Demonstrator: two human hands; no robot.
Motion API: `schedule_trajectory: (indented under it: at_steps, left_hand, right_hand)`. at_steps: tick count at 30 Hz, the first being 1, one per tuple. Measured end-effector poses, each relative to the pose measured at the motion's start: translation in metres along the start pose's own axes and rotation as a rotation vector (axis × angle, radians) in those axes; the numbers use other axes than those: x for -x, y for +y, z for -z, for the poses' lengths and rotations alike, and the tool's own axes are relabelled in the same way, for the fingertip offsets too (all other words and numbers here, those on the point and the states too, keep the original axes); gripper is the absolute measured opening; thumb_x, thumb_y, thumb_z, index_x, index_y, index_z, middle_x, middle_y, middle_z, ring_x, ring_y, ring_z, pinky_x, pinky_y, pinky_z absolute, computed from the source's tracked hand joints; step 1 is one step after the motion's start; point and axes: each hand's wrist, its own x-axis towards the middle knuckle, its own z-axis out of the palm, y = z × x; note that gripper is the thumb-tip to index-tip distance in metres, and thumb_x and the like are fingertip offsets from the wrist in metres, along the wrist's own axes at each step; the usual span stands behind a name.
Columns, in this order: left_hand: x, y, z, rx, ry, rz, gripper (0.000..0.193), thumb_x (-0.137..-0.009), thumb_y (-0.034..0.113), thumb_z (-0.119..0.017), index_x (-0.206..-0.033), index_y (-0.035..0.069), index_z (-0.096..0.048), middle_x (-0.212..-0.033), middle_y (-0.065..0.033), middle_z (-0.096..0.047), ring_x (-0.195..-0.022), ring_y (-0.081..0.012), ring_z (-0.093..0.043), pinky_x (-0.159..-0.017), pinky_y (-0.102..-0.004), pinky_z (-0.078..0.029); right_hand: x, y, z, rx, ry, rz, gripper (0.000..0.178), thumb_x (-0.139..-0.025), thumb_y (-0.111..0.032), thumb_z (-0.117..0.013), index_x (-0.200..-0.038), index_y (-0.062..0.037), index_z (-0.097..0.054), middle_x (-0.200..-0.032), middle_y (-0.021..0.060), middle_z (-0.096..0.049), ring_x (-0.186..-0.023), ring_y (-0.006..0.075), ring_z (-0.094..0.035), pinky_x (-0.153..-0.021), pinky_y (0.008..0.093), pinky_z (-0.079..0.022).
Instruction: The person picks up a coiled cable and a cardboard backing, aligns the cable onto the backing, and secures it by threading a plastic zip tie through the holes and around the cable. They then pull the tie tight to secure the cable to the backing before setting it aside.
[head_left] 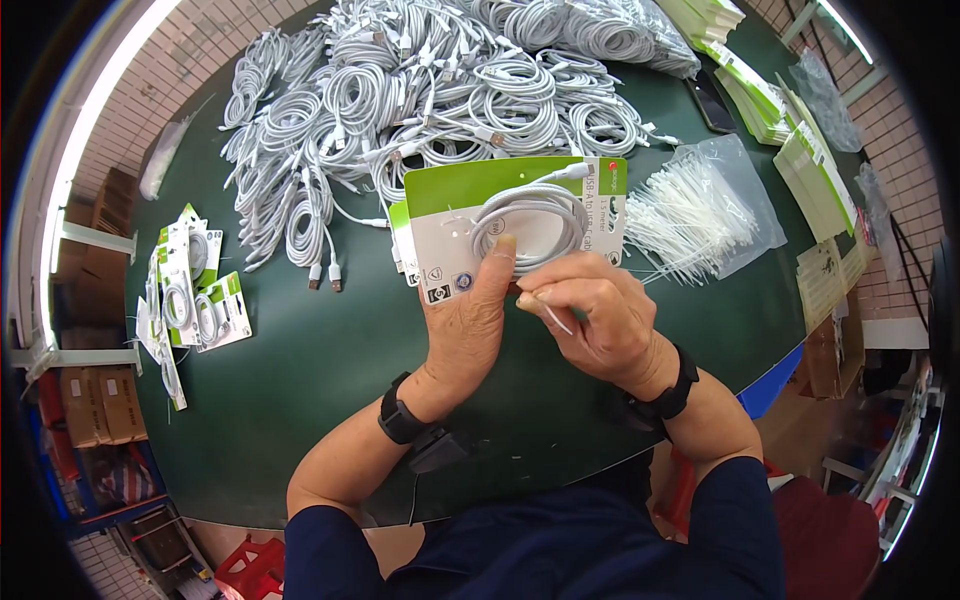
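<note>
My left hand (pixel 465 325) grips a green and white cardboard backing card (pixel 440 225) from below, its thumb pressing on the front. Against the card lies a coiled light grey USB cable (pixel 555 205), its connector near the upper right. Just below the coil, my right hand (pixel 600 315) pinches a thin white cable tie (pixel 556 318) between thumb and fingers. How the tie runs behind the card is hidden. Right of the card, a heap of white cable ties (pixel 690 215) spills from a clear plastic bag (pixel 750 190).
A big pile of coiled grey cables (pixel 370 110) covers the far side of the green table (pixel 330 400). Several carded cables (pixel 190 290) lie at the left. Stacks of backing cards (pixel 815 180) stand at the right edge, near a dark phone (pixel 710 100).
</note>
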Motion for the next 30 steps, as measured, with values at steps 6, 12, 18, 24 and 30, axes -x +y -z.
schedule_trajectory:
  at_steps: [6,12,18,24,30]
  left_hand:
    - [0.006,0.003,-0.008,-0.043,-0.060,0.045,0.025,-0.097,0.010,-0.068,-0.117,-0.003,-0.064,-0.105,-0.0096,-0.070,-0.080,-0.0144,-0.070,-0.062,-0.0268,-0.060]
    - [0.003,-0.004,-0.006,-0.043,-0.058,0.034,0.025,-0.096,0.009,-0.068,-0.117,-0.004,-0.064,-0.104,-0.0100,-0.071,-0.074,-0.0152,-0.071,-0.059,-0.0261,-0.059]
    - [0.003,-0.003,-0.004,-0.046,-0.054,0.075,0.024,-0.096,0.009,-0.068,-0.116,-0.004,-0.064,-0.102,-0.0092,-0.071,-0.072,-0.0159,-0.070,-0.058,-0.0263,-0.059]
    - [0.000,-0.006,-0.002,-0.002,-0.050,0.074,0.025,-0.096,0.010,-0.069,-0.116,-0.004,-0.064,-0.100,-0.0089,-0.070,-0.071,-0.0158,-0.069,-0.058,-0.0266,-0.058]
    - [0.002,-0.004,0.002,-0.041,-0.095,0.043,0.023,-0.097,0.011,-0.069,-0.114,-0.004,-0.064,-0.099,-0.0085,-0.070,-0.072,-0.0158,-0.070,-0.059,-0.0271,-0.058]
  right_hand:
    - [0.005,-0.002,0.002,-0.105,0.175,-0.382,0.028,-0.082,0.001,-0.083,-0.098,-0.0019,-0.061,-0.087,0.0129,-0.074,-0.069,0.0213,-0.070,-0.060,0.0285,-0.055]
    - [-0.007,0.013,0.009,0.122,0.055,-0.195,0.017,-0.082,0.005,-0.079,-0.096,-0.0003,-0.070,-0.090,0.0127,-0.073,-0.068,0.0209,-0.070,-0.059,0.0283,-0.054]
    - [-0.011,0.009,0.011,0.288,-0.001,-0.076,0.027,-0.078,0.007,-0.079,-0.103,0.0000,-0.072,-0.091,0.0122,-0.072,-0.072,0.0241,-0.068,-0.060,0.0302,-0.053]
    - [-0.012,0.009,0.016,0.404,-0.091,0.060,0.040,-0.068,0.009,-0.080,-0.105,-0.0039,-0.074,-0.093,0.0091,-0.070,-0.077,0.0251,-0.063,-0.063,0.0329,-0.053]
    - [-0.015,0.000,0.022,0.340,-0.131,0.105,0.044,-0.065,0.008,-0.080,-0.106,-0.0087,-0.076,-0.094,0.0068,-0.071,-0.077,0.0225,-0.063,-0.063,0.0328,-0.053]
